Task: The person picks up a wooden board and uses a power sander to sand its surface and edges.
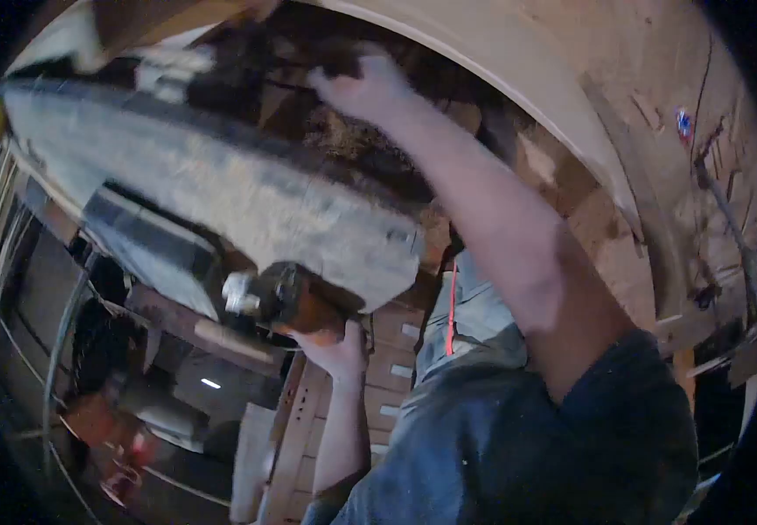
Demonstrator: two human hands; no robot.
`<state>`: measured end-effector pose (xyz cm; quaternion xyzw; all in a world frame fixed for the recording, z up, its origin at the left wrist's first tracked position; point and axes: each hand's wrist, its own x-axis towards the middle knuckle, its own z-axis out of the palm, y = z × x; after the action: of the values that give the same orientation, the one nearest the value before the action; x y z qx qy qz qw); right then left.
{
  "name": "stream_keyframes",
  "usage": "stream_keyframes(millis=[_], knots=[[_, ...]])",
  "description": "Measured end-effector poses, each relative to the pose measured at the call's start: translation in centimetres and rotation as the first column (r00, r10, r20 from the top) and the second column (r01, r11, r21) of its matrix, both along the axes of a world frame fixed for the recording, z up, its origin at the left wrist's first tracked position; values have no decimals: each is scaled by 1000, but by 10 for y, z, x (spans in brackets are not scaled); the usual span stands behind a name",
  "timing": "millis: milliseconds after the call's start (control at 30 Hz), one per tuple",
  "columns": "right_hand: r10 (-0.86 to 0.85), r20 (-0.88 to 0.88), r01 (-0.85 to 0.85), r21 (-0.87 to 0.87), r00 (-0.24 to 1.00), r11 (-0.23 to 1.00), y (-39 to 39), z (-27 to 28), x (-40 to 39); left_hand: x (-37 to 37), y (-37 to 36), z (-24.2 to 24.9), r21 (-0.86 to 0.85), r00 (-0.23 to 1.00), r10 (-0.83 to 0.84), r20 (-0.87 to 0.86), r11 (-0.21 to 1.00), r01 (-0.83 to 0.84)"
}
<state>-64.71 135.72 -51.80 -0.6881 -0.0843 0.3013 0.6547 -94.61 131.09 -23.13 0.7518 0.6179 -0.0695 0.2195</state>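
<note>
Dark blue shirt [518, 446] fabric lies closest, at five o'clock, above grey-green trousers [474, 324] with a bright red cord [453, 306]. Toward seven o'clock the left hand [334, 350] has its fingers clenched around an orange-and-black tool with a silvery metal end [286, 297], which sits just below a long, pale, scuffed board [212, 184] running out to ten o'clock. Up at twelve o'clock, the right hand [365, 87] reaches over a dark, debris-strewn hollow [334, 136], its fingers bent (blur and shadow hide whether they grasp anything, so I cannot tell). Brown slatted woodwork [387, 350] stands at six o'clock, a broad tan wooden surface [649, 52] spreads at two, and a blurred orange-red object [116, 429] lies at eight.
</note>
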Motion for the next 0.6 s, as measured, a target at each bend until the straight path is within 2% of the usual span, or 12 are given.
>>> stream_keyframes(millis=[33, 67, 100, 133, 167, 200, 233, 300, 367, 467, 567, 600], knots=[[372, 213, -238, -473, 904, 848, -28, 9, 11, 7, 3, -2, 27, 1000, -5, -20, 1000, 6], [356, 164, -234, -500, 920, 834, -60, 40, 19, 14, 6, -4, 54, 999, -9, -41, 998, 11], [191, 76, -145, -405, 979, 903, -81, 48, 7, 16, 11, -4, -5, 1000, -2, -27, 1000, 1], [288, 358, -133, -400, 888, 907, -103, 29, -3, 15, 16, -1, -59, 1000, -1, -6, 998, 1], [325, 276, -159, -490, 904, 857, -127, 52, -8, 15, 22, 1, -111, 1000, 0, 20, 994, 2], [399, 265, -227, -504, 878, 833, -149, 64, -13, 16, 27, 2, -99, 999, -45, 7, 994, 46], [484, 406, -224, -539, 775, 812, -170, 78, -16, 18, 28, 5, -87, 996, -84, -11, 993, 82], [355, 256, -157, -568, 899, 808, -192, 128, -24, 13, 29, 5, -10, 991, -129, 32, 992, 129], [343, 283, -133, -565, 896, 814, -204, 180, -27, 1, 23, -9, 131, 978, -158, 133, 981, 141], [398, 270, -225, -500, 877, 836, -192, 246, -49, -4, 19, 21, 30, 950, -134, 283, 991, 130], [636, 204, -504, -455, 744, 735, -164, 281, -91, -34, 12, 44, -93, 886, 32, 462, 996, 13], [671, 119, -563, -450, 732, 694, -153, 285, -109, -48, 10, 50, 20, 866, 94, 491, 993, -119]])
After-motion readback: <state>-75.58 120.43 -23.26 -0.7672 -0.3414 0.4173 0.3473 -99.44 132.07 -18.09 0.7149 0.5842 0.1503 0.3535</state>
